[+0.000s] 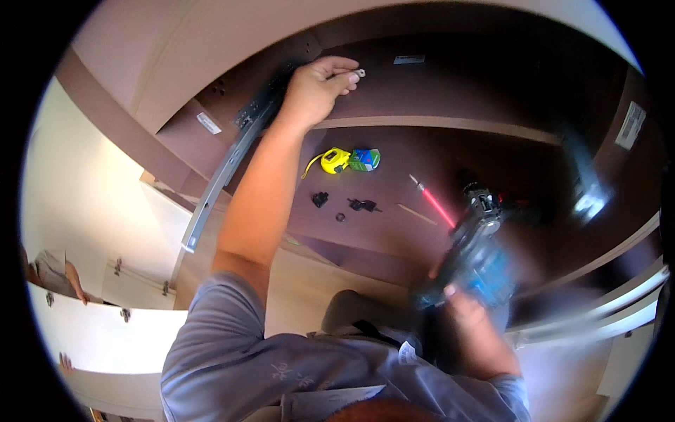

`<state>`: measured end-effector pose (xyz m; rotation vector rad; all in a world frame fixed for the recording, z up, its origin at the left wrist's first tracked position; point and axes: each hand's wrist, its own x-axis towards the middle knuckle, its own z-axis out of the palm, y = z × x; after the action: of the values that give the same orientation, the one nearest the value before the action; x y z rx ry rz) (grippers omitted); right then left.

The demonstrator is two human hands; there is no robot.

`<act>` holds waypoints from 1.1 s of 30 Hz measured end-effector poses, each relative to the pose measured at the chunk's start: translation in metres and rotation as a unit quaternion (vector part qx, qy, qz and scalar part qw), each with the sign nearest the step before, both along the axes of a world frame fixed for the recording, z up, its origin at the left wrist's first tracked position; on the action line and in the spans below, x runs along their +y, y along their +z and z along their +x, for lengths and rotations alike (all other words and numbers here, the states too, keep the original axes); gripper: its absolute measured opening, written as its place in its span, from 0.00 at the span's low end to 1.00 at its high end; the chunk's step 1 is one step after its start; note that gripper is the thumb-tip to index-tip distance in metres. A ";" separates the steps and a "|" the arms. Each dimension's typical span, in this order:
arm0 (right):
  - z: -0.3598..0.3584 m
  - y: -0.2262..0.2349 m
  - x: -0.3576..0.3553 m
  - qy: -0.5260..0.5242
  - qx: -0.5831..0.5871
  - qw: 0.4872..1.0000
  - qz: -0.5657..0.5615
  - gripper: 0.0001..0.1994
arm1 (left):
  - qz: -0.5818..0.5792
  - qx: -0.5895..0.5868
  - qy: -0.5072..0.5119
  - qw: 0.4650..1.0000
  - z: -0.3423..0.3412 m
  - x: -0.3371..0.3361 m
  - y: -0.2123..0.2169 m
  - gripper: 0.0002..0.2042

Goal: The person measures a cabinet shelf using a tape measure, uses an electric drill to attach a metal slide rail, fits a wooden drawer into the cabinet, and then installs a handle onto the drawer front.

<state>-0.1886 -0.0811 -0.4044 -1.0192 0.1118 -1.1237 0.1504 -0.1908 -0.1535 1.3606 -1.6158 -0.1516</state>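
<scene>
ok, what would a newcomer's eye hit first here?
The yellow tape measure, beside a blue-and-green box on the brown panel. Then the blurred teal drill in the right hand, lower right, and the left hand at upper centre, pinching a small pale piece.

Left hand (316,91) pinches a small pale part (361,73); right hand (463,306) grips a drill (472,243); tape measure (335,161) lies beside a small box (365,160).

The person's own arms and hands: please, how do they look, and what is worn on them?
Short grey sleeves, the left one ending near the elbow; below them, both forearms are bare. The left hand wears no glove, and no watch shows on its wrist. The right hand is blurred but appears ungloved too.
</scene>
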 end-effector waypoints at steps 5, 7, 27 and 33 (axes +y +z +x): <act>0.006 0.029 -0.007 -0.024 0.115 0.989 -0.093 0.31 | 0.023 -0.085 -0.020 0.996 -0.003 -0.005 -0.004 0.08; 0.013 0.043 -0.011 -0.020 0.161 0.980 -0.112 0.30 | 0.008 -0.085 -0.039 0.996 0.001 -0.001 -0.009 0.06; 0.173 0.131 0.007 -0.063 -0.371 0.913 0.157 0.22 | -0.039 0.139 -0.169 0.975 0.024 0.000 0.001 0.11; 0.173 0.129 -0.009 -0.038 -0.356 0.920 0.160 0.26 | -0.067 0.185 -0.188 0.962 0.032 0.003 -0.006 0.08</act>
<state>-0.0153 -0.0902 -0.2751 -0.2758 -0.2458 -1.4303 0.1820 -0.1874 -0.1591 0.8498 -1.5140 -0.4847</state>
